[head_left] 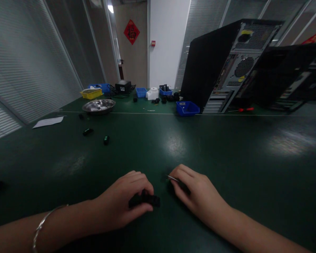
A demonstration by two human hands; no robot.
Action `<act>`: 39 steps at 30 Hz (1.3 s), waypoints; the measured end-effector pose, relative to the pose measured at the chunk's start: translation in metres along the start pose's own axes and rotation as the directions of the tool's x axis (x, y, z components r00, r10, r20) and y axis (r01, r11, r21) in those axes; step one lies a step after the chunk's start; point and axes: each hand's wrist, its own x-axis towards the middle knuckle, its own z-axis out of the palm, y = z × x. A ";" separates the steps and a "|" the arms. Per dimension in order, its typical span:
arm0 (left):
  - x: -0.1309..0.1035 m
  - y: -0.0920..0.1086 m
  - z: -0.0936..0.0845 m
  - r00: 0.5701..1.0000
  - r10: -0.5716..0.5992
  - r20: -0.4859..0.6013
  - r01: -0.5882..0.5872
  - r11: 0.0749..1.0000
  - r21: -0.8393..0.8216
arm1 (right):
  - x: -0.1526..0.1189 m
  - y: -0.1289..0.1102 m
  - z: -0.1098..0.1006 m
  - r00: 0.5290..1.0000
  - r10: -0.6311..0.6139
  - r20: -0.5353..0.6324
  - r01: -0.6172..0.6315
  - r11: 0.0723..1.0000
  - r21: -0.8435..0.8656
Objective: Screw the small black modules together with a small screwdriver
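Observation:
My left hand [130, 195] is closed around a small black plastic part [154, 200], pinched between thumb and fingers low over the green tabletop. What the part is I cannot make out. To its right, my right hand [192, 186] is closed on a thin metal-shafted tool [173, 179] with a dark handle; its tip points left, toward the far side of the left hand. The palm hides most of the handle. A gap separates the two hands, and the tool does not touch the black part. Beyond them lie a small black piece with a green mark [106, 140] and another black piece [87, 131].
Farther back on the green table [137, 140] are a round metal tray [98, 109], a yellow bin [91, 93], a blue bin [187, 109] and a white device [152, 93]. A black computer tower [213, 59] stands back right. White paper [47, 122] lies at left.

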 end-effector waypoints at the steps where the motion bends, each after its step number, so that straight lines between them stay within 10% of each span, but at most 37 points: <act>1: 0.000 0.000 0.000 1.000 -0.006 0.000 0.006 1.000 0.006 | 0.000 -0.001 0.000 1.000 0.007 -0.023 -0.006 0.999 0.045; 13: 0.000 -0.007 0.005 0.986 -0.102 -0.131 0.108 0.993 0.039 | 0.002 -0.015 -0.003 0.990 0.139 -0.001 -0.116 0.831 0.544; 27: -0.005 0.010 -0.003 0.998 -0.056 0.014 0.057 0.998 -0.034 | 0.003 -0.009 0.002 0.937 0.274 0.219 -0.340 0.556 0.758; 39: 0.000 0.005 0.013 0.994 -0.048 -0.094 0.035 0.989 -0.140 | -0.002 -0.024 0.005 0.996 0.050 0.075 -0.079 0.885 0.459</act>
